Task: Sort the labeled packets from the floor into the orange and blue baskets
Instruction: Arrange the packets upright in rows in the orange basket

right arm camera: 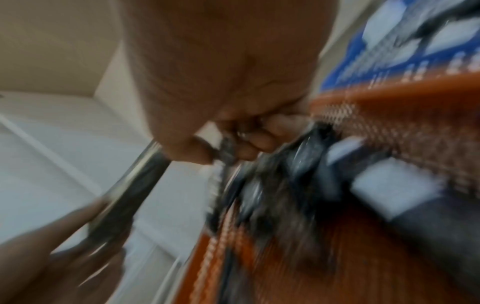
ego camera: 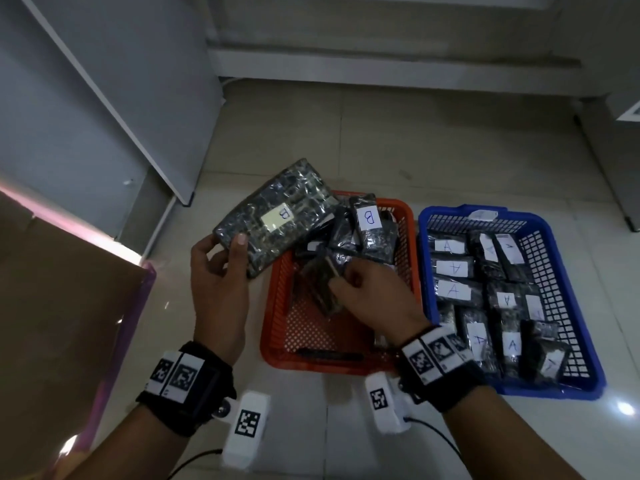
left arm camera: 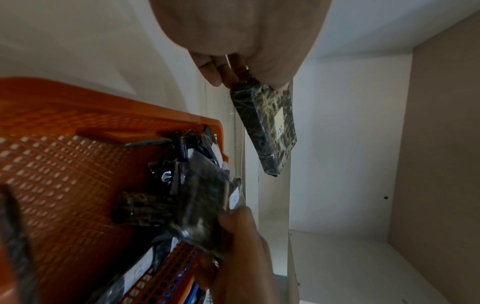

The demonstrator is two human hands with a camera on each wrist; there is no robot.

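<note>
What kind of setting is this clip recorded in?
Probably an indoor room, sorting done on the floor: pale tiled floor, grey cabinet panels alongside, and an orange basket and a blue basket set down on the tiles. Home or workplace can't be told.

B packet (ego camera: 275,218) held above orange basket (ego camera: 403,216)

Glossy film, perforated plastic, polished tile

The B-labelled packet (ego camera: 275,218) is wrapped in shiny, crinkled clear film with a matt white paper label; the A-labelled packets (ego camera: 453,268) at 3 o'clock look the same. The orange basket (ego camera: 405,216) and blue basket (ego camera: 540,271) are smooth moulded plastic with perforated mesh walls. The floor (ego camera: 346,140) is glossy pale tile. At 9 o'clock a cardboard box (ego camera: 62,289) looks matt brown.
</note>
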